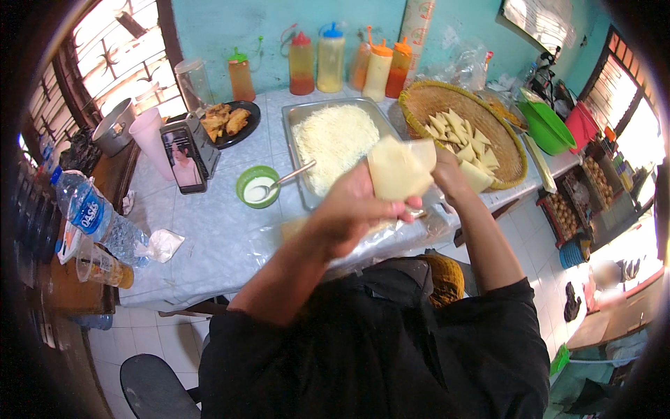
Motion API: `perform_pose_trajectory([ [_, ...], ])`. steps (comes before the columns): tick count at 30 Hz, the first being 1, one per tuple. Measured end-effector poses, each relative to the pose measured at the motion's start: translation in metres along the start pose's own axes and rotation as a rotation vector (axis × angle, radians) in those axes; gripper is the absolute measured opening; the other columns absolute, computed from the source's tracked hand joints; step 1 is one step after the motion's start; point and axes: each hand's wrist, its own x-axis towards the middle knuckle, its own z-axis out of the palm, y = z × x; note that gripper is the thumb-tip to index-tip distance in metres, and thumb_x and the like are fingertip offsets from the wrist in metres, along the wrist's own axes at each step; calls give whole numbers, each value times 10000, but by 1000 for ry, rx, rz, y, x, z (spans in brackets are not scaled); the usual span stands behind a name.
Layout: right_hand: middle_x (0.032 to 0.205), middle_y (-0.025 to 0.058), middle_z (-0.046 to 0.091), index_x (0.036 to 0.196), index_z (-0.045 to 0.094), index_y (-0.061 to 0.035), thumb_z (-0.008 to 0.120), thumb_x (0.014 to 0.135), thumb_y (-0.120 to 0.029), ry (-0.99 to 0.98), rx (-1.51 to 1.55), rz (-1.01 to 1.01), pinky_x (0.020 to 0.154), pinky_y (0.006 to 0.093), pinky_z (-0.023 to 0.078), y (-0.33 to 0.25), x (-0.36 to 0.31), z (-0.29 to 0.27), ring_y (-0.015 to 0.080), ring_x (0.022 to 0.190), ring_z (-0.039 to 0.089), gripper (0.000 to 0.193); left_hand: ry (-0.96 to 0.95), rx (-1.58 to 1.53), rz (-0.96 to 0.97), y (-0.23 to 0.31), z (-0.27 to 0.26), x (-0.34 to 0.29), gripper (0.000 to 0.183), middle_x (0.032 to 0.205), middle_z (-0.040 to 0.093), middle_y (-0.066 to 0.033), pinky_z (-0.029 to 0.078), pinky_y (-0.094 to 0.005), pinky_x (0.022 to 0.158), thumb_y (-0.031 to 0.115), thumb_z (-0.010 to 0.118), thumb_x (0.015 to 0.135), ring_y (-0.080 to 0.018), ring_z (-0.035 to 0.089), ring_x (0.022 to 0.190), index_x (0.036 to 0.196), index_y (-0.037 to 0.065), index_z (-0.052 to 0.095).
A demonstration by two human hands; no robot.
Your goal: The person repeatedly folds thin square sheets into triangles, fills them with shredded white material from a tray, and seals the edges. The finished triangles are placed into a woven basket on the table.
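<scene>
My left hand [354, 202] is closed on a pale, thin pastry wrapper [399, 171], held up over the near edge of the table. At the wrapper's right side is my right hand [449, 176], its fingers bent against that edge and partly hidden. Just behind the wrapper lies a metal tray [287, 126] heaped with white shredded filling [335, 136]. Off to its left, a small green bowl [241, 183] contains white paste and a spoon [289, 176]. Folded pastry triangles [464, 133] lie in a round woven basket [426, 98] on the right.
Several squeeze bottles [331, 59] line the wall. A black plate of fried food [246, 136], a propped phone [183, 159] and a pink cup [150, 140] stand at left, with a water bottle [98, 209] nearer. A green basin [546, 129] is far right.
</scene>
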Motion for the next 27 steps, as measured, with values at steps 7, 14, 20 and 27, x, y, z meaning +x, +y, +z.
perform_pose_trajectory([
  [7, 1217, 210, 520, 1228, 505, -41, 449, 822, -156, -471, -572, 3, 983, 388, 362, 79, 97, 45, 334, 1176, 472, 425, 157, 117, 80, 20, -56, 51, 526, 1158, 534, -99, 489, -337, 779, -67, 569, 756, -203, 578, 976, 1238, 44, 391],
  [14, 722, 45, 545, 965, 561, -64, 546, 744, -172, -597, -610, 247, 656, 349, 416, 58, 85, 51, 209, 680, 518, 246, 306, 47, 31, -20, -98, 87, 552, 1083, 537, -86, 499, -314, 699, -126, 509, 706, -179, 565, 891, 1218, 45, 393],
  [20, 807, 89, 601, 982, 568, -34, 580, 693, -112, -775, -858, -11, 702, 323, 428, 63, 86, 29, 207, 748, 555, 299, 405, 110, 127, -35, -105, 90, 590, 1095, 524, -90, 494, -307, 706, -125, 498, 701, -173, 559, 895, 1253, 30, 360],
  [27, 784, 75, 606, 940, 611, 5, 601, 691, -71, -528, -523, 468, 681, 304, 433, 46, 90, 40, 153, 712, 516, 260, 407, 104, 112, -36, -110, 86, 608, 1105, 515, -85, 480, -297, 747, -129, 480, 704, -164, 545, 917, 1271, 49, 351],
])
